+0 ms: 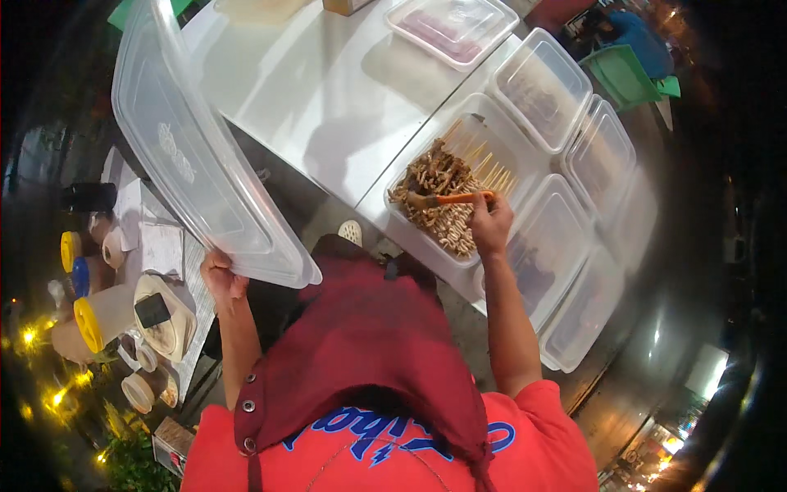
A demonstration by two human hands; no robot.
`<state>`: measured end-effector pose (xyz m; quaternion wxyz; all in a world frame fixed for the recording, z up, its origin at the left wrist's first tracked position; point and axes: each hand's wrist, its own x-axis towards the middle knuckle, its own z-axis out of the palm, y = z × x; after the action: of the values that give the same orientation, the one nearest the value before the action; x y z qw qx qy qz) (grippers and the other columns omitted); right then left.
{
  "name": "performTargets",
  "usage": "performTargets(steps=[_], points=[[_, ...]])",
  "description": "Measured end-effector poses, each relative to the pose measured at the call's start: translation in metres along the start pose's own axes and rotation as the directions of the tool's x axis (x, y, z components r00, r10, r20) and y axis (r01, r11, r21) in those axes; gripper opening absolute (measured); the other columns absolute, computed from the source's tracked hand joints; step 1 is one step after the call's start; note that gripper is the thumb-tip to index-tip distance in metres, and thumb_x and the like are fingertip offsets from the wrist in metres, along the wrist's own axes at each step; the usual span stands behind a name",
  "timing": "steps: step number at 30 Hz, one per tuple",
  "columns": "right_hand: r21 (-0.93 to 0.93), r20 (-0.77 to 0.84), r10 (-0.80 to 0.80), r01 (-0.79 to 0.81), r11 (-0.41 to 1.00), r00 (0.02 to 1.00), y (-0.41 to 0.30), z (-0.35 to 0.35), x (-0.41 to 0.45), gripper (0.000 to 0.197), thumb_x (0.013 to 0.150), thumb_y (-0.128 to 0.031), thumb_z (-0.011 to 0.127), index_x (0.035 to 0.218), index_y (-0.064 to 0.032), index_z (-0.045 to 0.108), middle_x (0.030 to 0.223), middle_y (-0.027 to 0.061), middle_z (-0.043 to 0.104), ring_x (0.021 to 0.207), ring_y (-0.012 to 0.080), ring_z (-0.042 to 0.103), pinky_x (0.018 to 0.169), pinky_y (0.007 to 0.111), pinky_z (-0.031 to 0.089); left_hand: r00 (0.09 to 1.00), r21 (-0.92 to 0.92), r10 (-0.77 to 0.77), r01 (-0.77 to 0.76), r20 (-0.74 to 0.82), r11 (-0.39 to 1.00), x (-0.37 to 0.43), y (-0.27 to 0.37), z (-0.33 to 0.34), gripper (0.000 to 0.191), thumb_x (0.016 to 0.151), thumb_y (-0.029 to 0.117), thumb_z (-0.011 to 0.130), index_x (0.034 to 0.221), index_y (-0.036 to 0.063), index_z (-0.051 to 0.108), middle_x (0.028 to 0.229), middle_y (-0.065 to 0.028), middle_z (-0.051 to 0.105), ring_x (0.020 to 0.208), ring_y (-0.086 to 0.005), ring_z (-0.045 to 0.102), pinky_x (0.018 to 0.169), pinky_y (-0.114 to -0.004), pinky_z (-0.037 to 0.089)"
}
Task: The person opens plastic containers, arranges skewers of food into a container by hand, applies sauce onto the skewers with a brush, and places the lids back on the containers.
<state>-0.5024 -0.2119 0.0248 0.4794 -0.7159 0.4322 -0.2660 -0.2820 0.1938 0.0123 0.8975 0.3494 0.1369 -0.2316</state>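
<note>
My left hand [225, 278] grips the lower edge of a large clear plastic lid [203, 166], tilted up off to the left of the table. In my right hand [493, 222] is a basting brush [452, 198] with an orange handle. Its bristles touch brown skewered meat [433, 172] in an open clear plastic container [516, 147]. Pale, curly skewered pieces [454, 227] lie beside the brown ones, nearer to me. Bare stick ends [492, 169] point toward the container's far right side.
Lidded plastic containers [544, 89] surround the open one on the white table [276, 104]. Another lidded container [455, 31] stands farther back. At left, a side table holds yellow-lidded jars [89, 325] and a phone-like dark object [152, 310]. A green chair [621, 77] stands beyond.
</note>
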Motion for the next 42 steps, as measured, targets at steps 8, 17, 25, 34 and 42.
performTargets(steps=[8,17,25,34,42], points=[[-0.169,0.143,-0.089,0.113,0.979,0.986,-0.005,0.005,0.025,0.01,0.082,-0.009,0.059,0.083,0.0006,0.059,0.071,0.0081,0.062,0.061,0.0133,0.055,0.06,0.028,0.044,0.981,0.031,0.089,-0.085,-0.175,0.996,0.022,-0.004,0.024,0.038,0.055,-0.003,0.041,0.091,-0.0029,0.053,0.062,-0.0013,0.047,0.053,-0.0177,0.047,0.056,-0.03,0.048],[-0.056,0.098,-0.053,0.059,0.997,0.994,-0.019,-0.016,0.043,0.008,0.084,-0.008,0.057,0.087,-0.0011,0.06,0.064,0.007,0.058,0.061,0.0129,0.054,0.055,0.029,0.043,0.959,0.001,0.114,-0.118,-0.261,0.993,-0.017,-0.029,0.029,0.038,0.054,-0.002,0.042,0.09,-0.0004,0.055,0.067,-0.0052,0.052,0.067,-0.0201,0.054,0.07,-0.03,0.049],[-0.413,0.138,-0.564,0.565,0.714,0.814,-0.011,0.02,0.036,0.007,0.081,-0.01,0.058,0.087,-0.0073,0.06,0.079,0.0144,0.06,0.068,0.0339,0.058,0.057,0.039,0.046,0.956,-0.02,0.086,-0.096,-0.279,0.995,-0.042,-0.048,0.047,0.039,0.053,-0.001,0.042,0.09,0.0005,0.057,0.072,-0.0036,0.054,0.073,-0.0205,0.056,0.076,-0.029,0.047],[-0.404,0.036,-0.512,0.481,0.778,0.859,-0.03,0.01,0.032,0.009,0.083,-0.013,0.057,0.084,-0.0047,0.061,0.079,0.016,0.061,0.067,0.0334,0.059,0.057,0.038,0.046,0.966,0.023,0.163,-0.161,-0.199,0.987,-0.046,-0.053,0.007,0.034,0.054,-0.001,0.042,0.085,0.0018,0.056,0.063,-0.0018,0.048,0.063,-0.0177,0.05,0.067,-0.027,0.047],[-0.385,-0.022,-0.558,0.508,0.77,0.83,-0.004,-0.027,0.019,0.009,0.082,-0.002,0.054,0.089,-0.0043,0.06,0.081,0.0145,0.058,0.071,0.0312,0.057,0.062,0.036,0.046,0.971,0.062,0.096,-0.084,-0.22,0.995,-0.032,-0.049,0.019,0.032,0.054,-0.002,0.042,0.084,0.0011,0.055,0.066,-0.0025,0.049,0.066,-0.0196,0.052,0.073,-0.029,0.048]])
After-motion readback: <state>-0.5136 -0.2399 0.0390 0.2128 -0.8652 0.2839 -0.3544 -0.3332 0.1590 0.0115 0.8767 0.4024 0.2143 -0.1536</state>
